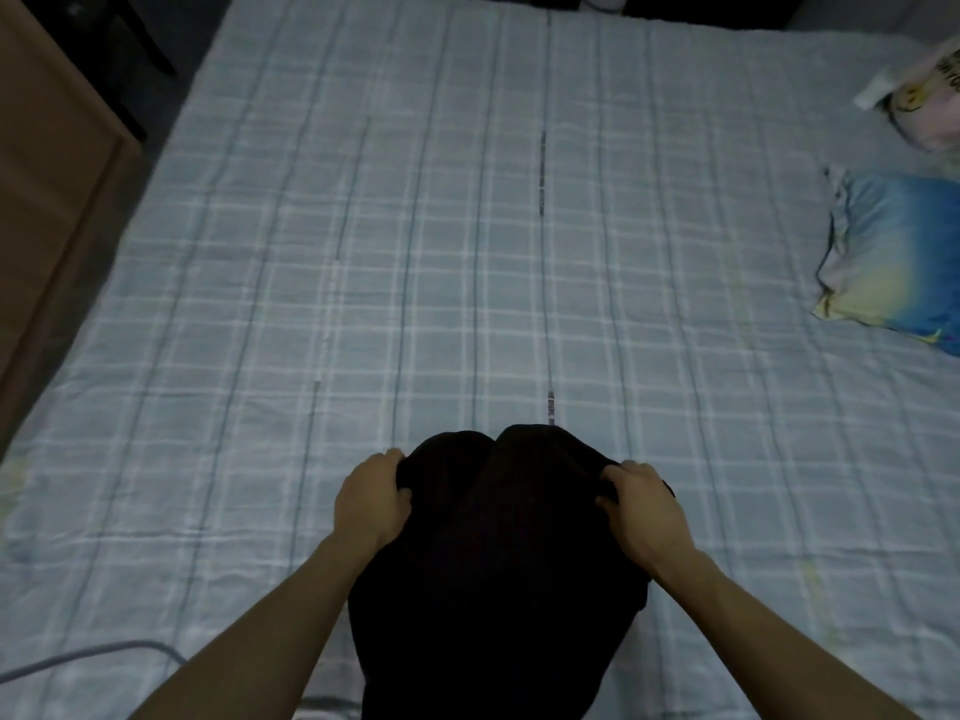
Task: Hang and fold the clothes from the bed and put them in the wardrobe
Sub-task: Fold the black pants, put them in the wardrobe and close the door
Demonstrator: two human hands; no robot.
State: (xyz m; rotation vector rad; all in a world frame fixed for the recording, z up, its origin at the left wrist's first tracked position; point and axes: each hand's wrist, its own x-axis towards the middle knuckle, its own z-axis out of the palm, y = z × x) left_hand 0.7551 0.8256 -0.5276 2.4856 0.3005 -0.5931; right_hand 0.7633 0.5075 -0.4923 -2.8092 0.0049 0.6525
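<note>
Garment: a black, soft cloth garment (498, 563), bunched up at the near edge of the bed, right in front of the person.
Left hand: left hand (371, 498) has its fingers curled into the top left edge of the cloth, gripping it.
Right hand: right hand (644, 504) does the same on the top right edge.
Bed: pale blue checked sheet (467, 226), pretty flat.
Right side: a blue and yellow pillow (893, 262), plus a pink printed pillow (930, 101) further back.
Left side: brown wooden furniture (47, 189) next to the bed.
Near corner: a grey cable (78, 657) on the sheet.

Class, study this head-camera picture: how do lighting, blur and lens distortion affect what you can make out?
Head view: dim, bluish light; the black garment shows no fold detail; bed stripes bow outward, wide-angle distortion; pillows at the right edge look soft; both hands stay reasonably sharp.
</note>
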